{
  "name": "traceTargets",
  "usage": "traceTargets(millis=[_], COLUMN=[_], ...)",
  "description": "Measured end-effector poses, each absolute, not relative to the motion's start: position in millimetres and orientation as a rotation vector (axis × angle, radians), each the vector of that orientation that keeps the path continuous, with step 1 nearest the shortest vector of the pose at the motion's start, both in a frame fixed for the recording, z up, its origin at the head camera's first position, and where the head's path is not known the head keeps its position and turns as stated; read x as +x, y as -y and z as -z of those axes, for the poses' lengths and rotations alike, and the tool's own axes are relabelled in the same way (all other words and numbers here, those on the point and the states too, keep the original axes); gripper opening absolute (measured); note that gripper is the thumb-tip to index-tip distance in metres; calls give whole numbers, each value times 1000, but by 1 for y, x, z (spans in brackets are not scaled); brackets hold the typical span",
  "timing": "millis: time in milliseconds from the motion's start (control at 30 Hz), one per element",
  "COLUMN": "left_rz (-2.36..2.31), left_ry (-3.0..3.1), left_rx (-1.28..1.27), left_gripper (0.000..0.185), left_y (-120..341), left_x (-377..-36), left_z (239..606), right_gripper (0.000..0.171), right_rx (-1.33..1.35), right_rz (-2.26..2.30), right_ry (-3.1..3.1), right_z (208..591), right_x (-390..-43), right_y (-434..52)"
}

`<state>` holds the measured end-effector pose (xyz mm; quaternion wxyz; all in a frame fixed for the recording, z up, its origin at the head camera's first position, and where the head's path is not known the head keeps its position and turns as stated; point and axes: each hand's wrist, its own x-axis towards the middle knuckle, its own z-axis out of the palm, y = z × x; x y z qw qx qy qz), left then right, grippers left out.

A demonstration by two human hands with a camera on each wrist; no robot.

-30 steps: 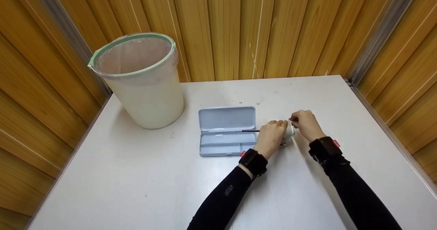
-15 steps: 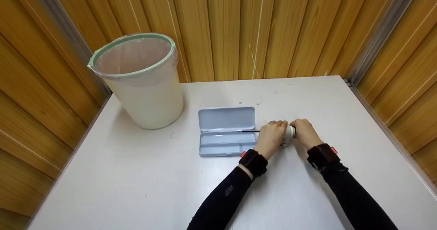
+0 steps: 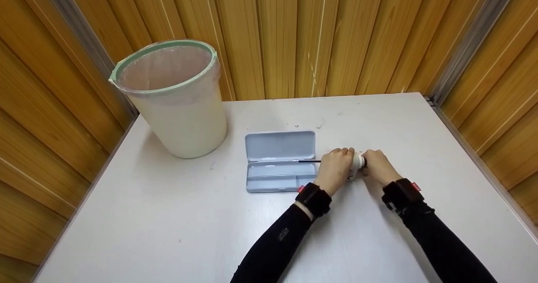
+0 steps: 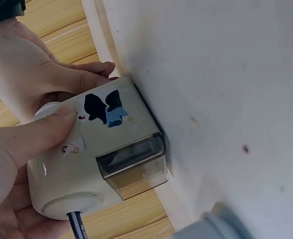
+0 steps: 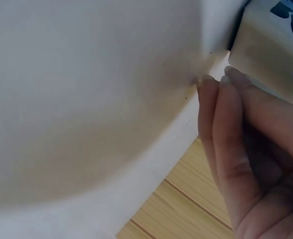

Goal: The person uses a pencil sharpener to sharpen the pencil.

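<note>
A white pencil sharpener [image 4: 57,172] with dark stickers and a clear shavings drawer [image 4: 136,167] stands on the table. My left hand [image 3: 335,168] grips its body, thumb across the stickered side in the left wrist view. From the sharpener's left end a dark pencil [image 3: 309,161] sticks out, its outer end over the pencil case. My right hand [image 3: 378,167] is at the opposite end, fingers curled in at the dark crank part [image 3: 365,162]. In the right wrist view its fingertips [image 5: 226,79] come together beside the sharpener; the crank handle is hidden by the hand.
An open light-blue pencil case [image 3: 271,184] with compartments lies left of the sharpener, lid leaning back. A tall lined bin [image 3: 185,123] with a green rim stands at the table's back left. Wood-patterned walls [image 3: 277,39] border the white table [image 3: 176,224].
My right hand has moved from higher beside the sharpener down to the crank end, fingers now lower and nearer the table. The left hand, sharpener and pencil have stayed nearly in place.
</note>
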<state>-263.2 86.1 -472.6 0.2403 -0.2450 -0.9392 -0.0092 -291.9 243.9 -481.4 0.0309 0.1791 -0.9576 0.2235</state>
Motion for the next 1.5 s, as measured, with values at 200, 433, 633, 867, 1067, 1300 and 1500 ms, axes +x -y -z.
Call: traceTargets(millis=[200,433,633,867,1067,1300,1500], left_rz=[-12,-62,-80,-94,-115,-135,-126], left_ry=[2592,2591,2603,2618,2615,2596,2593], left_rx=[-645,-609,-614,-596,-592,-564,-555], left_gripper=[25,21,23,27,26,21,18], left_y=[-88,-90,-92,-92,-94,-96,-97], left_x=[-263,-261,-261,-262,-262,-260,-260], left_z=[472,471,469,467,467,469,469], right_gripper=[11,11,13,13,14,16,12], right_rx=[536,518,544,636,650,654,607], right_rz=[-708,-702,-647,-770,-827,-798,-718], right_ry=[3010,3065,3031,2960,2909,2882,2914], right_z=[479,476,474,472,474,475,473], right_x=[-284,-277,-272,-266,-262,-255,-250], right_y=[-242,-242,-243,-243,-246,-246,-243])
